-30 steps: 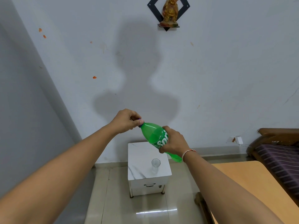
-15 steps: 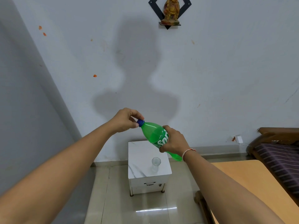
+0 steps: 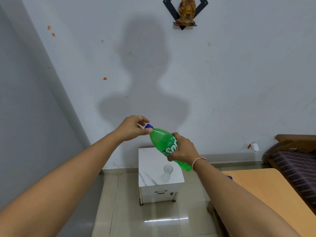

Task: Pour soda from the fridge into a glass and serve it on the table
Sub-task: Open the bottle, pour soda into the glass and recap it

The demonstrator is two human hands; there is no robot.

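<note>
A green soda bottle (image 3: 162, 141) is tilted in the air with its neck up and to the left. My right hand (image 3: 183, 149) grips it around the label. The fingers and thumb of my left hand (image 3: 132, 128) pinch its blue cap (image 3: 148, 126). Below the bottle, an empty clear glass (image 3: 168, 171) stands upright on a small white marble-top table (image 3: 150, 168).
The small table stands against a white wall, with a drawer handle (image 3: 160, 192) on its front. A wooden table (image 3: 266, 194) sits at lower right, and a dark striped seat (image 3: 295, 166) at far right. Glossy tiled floor (image 3: 150, 221) lies in front.
My left hand's fingers have shifted around the cap, which now shows more. The bottle has stayed tilted in my right hand.
</note>
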